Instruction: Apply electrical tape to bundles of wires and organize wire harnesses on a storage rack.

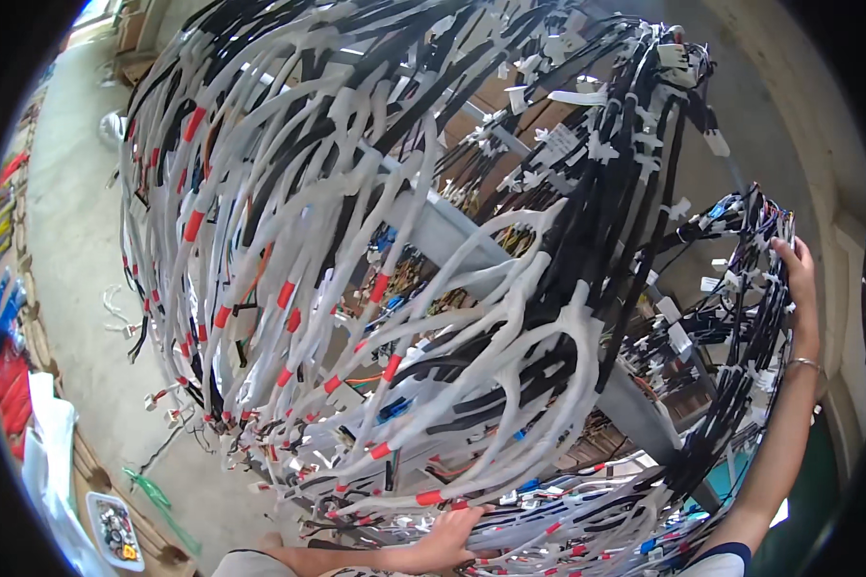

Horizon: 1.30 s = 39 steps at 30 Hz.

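Observation:
Thick wire harnesses hang over a grey metal frame (452, 231). White-sleeved harness branches (356, 192) with red tape bands fill the middle, and black-taped trunks (621, 173) with white clips run beside them. At the bottom centre, my left hand (449, 540) is closed on a bundle of white-sleeved wires (548, 524), its fingertips partly hidden among them. My right arm reaches far along the right side. There my right hand (797, 267) grips the upper end of a black wire harness (751, 298) with white connectors, fingers curled round its edge.
Coloured bundles, among them a red one (10, 389), lie along the left edge. A white tray of small parts (115, 531) sits at the lower left, near a green plastic strip (164, 505) on the concrete floor (77, 231). A wall borders the right side.

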### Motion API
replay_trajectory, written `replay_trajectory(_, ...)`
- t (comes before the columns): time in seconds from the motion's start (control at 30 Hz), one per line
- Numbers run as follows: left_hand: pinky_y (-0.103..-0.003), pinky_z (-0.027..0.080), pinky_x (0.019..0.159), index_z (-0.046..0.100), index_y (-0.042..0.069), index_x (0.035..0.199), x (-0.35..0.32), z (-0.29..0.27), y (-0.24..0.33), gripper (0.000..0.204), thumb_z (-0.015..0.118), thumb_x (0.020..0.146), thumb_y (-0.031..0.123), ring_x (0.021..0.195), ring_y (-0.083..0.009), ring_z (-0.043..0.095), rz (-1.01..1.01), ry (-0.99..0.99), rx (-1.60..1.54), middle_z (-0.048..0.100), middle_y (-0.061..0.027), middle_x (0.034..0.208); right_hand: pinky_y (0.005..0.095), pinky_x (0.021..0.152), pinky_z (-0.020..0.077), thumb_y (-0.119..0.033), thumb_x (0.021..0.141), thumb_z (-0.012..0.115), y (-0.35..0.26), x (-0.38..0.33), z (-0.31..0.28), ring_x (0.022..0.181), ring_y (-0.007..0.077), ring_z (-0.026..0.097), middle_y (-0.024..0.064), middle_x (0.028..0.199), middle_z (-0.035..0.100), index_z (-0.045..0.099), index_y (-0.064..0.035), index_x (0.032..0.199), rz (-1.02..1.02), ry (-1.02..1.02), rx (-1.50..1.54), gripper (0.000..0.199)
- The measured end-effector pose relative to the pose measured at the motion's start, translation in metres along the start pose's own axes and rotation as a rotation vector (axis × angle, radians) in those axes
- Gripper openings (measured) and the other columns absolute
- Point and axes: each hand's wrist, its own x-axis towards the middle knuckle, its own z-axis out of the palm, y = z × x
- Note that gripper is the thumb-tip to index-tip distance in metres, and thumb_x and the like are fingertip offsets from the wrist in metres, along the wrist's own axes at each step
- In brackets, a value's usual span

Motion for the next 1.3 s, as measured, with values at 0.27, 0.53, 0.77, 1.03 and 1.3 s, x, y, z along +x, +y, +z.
replay_trajectory(0.27, -0.046, 0.037, 0.092, 0.040, 0.011, 0.136, 0.001, -0.010, 0.007, 0.076, 0.071, 0.076, 0.048, 0.111, -0.0334, 0.048, 0.024, 0.015, 0.043, 0.050, -0.0154, 0.115, 0.0256, 0.069, 0.0517, -0.021, 0.082, 0.069, 0.000, 0.025, 0.010, 0.081, 0.0097, 0.059, 0.0042, 0.097, 0.063, 0.050, 0.0039, 0.129, -0.161, -0.014, 0.063, 0.056)
replay_trajectory(0.53, -0.046, 0.038, 0.094, 0.045, 0.007, 0.129, -0.010, -0.009, -0.012, 0.071, 0.077, 0.071, 0.035, 0.111, -0.0359, 0.052, 0.043, 0.038, 0.116, 0.055, -0.0171, 0.117, 0.0294, 0.086, 0.0473, -0.027, 0.071, 0.076, -0.079, 0.008, 0.101, 0.097, 0.0170, 0.061, 0.0112, 0.106, 0.065, 0.057, 0.0042, 0.120, -0.370, 0.172, 0.001, 0.061)
replay_trajectory(0.77, -0.046, 0.045, 0.089, 0.043, 0.004, 0.131, 0.002, 0.003, 0.019, 0.080, 0.082, 0.068, 0.035, 0.104, -0.0423, 0.058, 0.029, -0.029, -0.024, 0.060, -0.0222, 0.113, 0.0349, 0.097, 0.0432, -0.064, 0.072, 0.071, -0.029, 0.005, 0.022, 0.117, 0.0245, 0.053, 0.0187, 0.127, 0.055, 0.046, 0.0033, 0.133, -0.326, 0.293, -0.207, 0.094)
replay_trajectory(1.03, -0.033, 0.049, 0.080, 0.043, 0.000, 0.122, -0.040, -0.028, -0.015, 0.053, 0.066, 0.075, 0.004, 0.089, -0.0176, 0.060, -0.110, 0.005, -0.170, 0.061, -0.0091, 0.098, 0.0420, 0.091, 0.0458, -0.030, 0.083, 0.063, -0.083, -0.191, 0.037, 0.104, 0.0295, 0.053, 0.0165, 0.110, 0.057, 0.054, -0.0001, 0.117, -0.710, 0.487, -0.877, 0.046)
replay_trajectory(1.3, -0.033, 0.050, 0.077, 0.042, 0.000, 0.129, -0.053, -0.030, -0.015, 0.058, 0.067, 0.077, 0.011, 0.089, -0.0169, 0.059, -0.181, 0.071, -0.166, 0.060, -0.0124, 0.107, 0.0316, 0.052, 0.0468, -0.021, 0.066, 0.064, -0.088, -0.479, 0.028, 0.059, 0.0178, 0.054, 0.0024, 0.063, 0.052, 0.064, 0.0011, 0.089, -0.876, -0.308, -0.471, 0.031)
